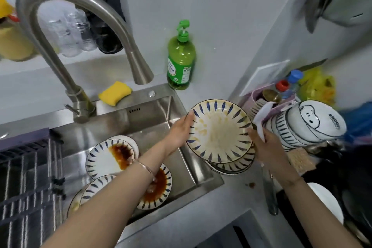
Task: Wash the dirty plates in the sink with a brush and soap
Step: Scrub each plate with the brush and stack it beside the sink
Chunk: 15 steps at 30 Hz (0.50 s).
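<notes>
Head view, sink and right-hand counter. One top plate (219,131), smeared pale yellow, is held tilted between two hands: its left rim is gripped by the left hand (179,133) and its right rim by the right hand (265,145). At least two stacked plates (231,165) are seen directly beneath it (their full number cannot be told), just beside the right wall of the sink (193,169). Five plates are counted in the basin, overlapping. Two carry brown sauce: a sauced plate (112,155) at the middle and a second sauced plate (159,183) under the left forearm. One green soap bottle (181,56) stands at the back corner, well apart from the hands. One yellow sponge (115,93) lies on the rear ledge near the single faucet (80,26). Bare basin floor is seen only behind the plates, below the spout. Upturned bowls (306,125) crowd the counter just right of the right hand, and the sink's left side is covered by a dark rack (26,177).
</notes>
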{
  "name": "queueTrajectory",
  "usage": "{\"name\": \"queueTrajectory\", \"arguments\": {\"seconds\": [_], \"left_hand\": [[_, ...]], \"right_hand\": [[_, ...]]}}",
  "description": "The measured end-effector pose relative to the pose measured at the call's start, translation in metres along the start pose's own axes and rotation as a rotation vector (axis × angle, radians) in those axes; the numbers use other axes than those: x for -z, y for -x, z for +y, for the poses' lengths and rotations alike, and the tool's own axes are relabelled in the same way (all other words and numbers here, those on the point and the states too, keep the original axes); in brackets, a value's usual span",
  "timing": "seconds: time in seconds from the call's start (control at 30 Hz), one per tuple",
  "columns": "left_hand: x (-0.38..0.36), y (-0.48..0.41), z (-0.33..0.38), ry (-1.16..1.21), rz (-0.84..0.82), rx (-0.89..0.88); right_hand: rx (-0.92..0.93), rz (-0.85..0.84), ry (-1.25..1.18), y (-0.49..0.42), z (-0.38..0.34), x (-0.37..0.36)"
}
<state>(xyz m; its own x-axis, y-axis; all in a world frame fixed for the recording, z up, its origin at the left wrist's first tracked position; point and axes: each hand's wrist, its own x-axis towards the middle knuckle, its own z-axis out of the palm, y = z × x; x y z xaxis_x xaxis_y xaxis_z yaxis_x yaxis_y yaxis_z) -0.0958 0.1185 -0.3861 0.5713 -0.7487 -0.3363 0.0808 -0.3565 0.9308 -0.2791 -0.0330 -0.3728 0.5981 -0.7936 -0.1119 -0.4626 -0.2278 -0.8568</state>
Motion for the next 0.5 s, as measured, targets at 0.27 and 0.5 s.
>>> {"name": "queueTrajectory", "arguments": {"seconds": [0.27,0.5], "left_hand": [[-0.039,-0.035,-0.034,-0.224,0.028,-0.005],[-0.064,-0.062,-0.076,-0.287,0.025,-0.005]], "right_hand": [[-0.059,0.004,-0.048,-0.009,0.041,0.018],[-0.100,0.007,-0.071,-0.017,0.075,0.018]]}}
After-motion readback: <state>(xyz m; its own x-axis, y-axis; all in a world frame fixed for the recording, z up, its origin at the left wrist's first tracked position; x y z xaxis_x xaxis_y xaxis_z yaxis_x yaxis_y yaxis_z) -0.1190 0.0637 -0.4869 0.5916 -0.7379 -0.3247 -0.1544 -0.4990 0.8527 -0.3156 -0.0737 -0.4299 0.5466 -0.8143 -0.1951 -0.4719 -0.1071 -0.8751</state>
